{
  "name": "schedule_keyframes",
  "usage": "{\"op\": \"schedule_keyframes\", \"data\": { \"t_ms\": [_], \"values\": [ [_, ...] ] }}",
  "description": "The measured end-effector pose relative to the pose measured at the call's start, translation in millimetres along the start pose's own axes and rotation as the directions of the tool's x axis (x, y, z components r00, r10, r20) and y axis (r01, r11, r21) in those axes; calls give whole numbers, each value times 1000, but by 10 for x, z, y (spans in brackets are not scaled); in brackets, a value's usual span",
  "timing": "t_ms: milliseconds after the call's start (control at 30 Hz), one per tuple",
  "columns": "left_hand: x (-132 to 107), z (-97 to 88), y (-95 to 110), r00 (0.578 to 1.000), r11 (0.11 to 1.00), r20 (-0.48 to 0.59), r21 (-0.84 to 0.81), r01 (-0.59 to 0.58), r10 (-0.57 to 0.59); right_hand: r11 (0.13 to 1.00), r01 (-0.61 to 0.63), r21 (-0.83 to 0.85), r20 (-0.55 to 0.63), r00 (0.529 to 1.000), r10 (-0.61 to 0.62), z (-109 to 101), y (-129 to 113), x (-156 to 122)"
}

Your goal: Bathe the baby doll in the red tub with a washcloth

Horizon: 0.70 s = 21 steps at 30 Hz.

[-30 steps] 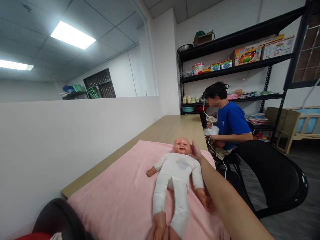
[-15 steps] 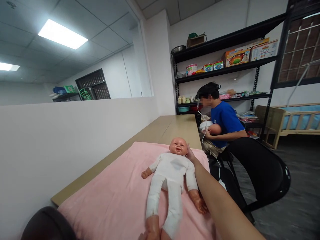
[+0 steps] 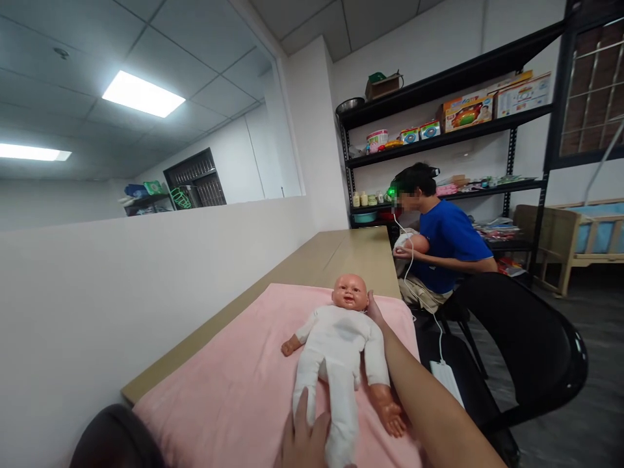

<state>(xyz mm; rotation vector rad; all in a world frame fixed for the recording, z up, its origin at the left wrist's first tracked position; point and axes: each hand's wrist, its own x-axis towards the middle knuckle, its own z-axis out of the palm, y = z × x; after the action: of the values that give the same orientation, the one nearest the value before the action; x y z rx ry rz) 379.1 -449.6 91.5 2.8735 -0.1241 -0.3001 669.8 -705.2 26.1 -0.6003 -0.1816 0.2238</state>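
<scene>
A baby doll (image 3: pixel 341 338) with a white cloth body lies on its back on a pink blanket (image 3: pixel 214 370), its head toward the far end. My right hand (image 3: pixel 374 309) is cupped at the side of its neck and head, the fingers partly hidden behind it. The right forearm runs along the doll's side, past its bare plastic hand. At the bottom of the view my left hand (image 3: pixel 307 439) rests over one of the doll's legs, fingers stretched forward and apart. That lower leg is hidden beneath it.
The blanket covers the near part of a tan table (image 3: pixel 351 250) along a low white wall. A co-worker in a blue shirt (image 3: pixel 453 234) sits at the far right, holding another doll (image 3: pixel 416 243). A black chair (image 3: pixel 526 344) stands close at right; a dark rounded object (image 3: pixel 114 439) is at lower left.
My left hand has come up from beside the doll's foot onto its leg. My right hand stays at the doll's neck. The view has shifted slightly.
</scene>
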Motion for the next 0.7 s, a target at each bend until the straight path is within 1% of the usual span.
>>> {"op": "schedule_keyframes", "data": {
  "t_ms": [33, 67, 100, 200, 267, 400, 533, 600, 700],
  "values": [
    [35, -29, 37, 999, 1000, 45, 5, 12, -12, 1000, 2, 9, -14, 1000, -2, -16, 18, 20],
    [64, -46, 65, 998, 1000, 66, 2, 23, -23, 1000, 6, 15, -31, 1000, -6, -28, 31, 45],
    [86, -52, 83, 998, 1000, 62, -4, 28, -27, 1000, 12, 20, -47, 999, -11, -38, 37, 75],
    [87, -43, 85, 1000, 1000, -13, -21, 6, -6, 999, 27, 21, -72, 997, -26, -48, 37, 158],
    [31, -58, 62, 999, 1000, -48, -29, 4, -5, 1000, 19, 17, -63, 998, -18, -49, 36, 189],
    [-141, -187, 32, 999, 999, -16, -15, 30, -30, 1000, -11, 12, -14, 1000, 11, -65, 50, 188],
    [-237, -313, 58, 996, 992, 26, 86, 88, -90, 1000, -22, 12, 11, 1000, 22, -82, 62, 194],
    [-250, -326, 72, 995, 984, 17, 146, 98, -102, 1000, -27, 11, 7, 1000, 27, -87, 64, 211],
    [-258, -291, 74, 994, 978, 16, 183, 104, -109, 999, -37, 11, -5, 999, 37, -99, 71, 233]
  ]
}}
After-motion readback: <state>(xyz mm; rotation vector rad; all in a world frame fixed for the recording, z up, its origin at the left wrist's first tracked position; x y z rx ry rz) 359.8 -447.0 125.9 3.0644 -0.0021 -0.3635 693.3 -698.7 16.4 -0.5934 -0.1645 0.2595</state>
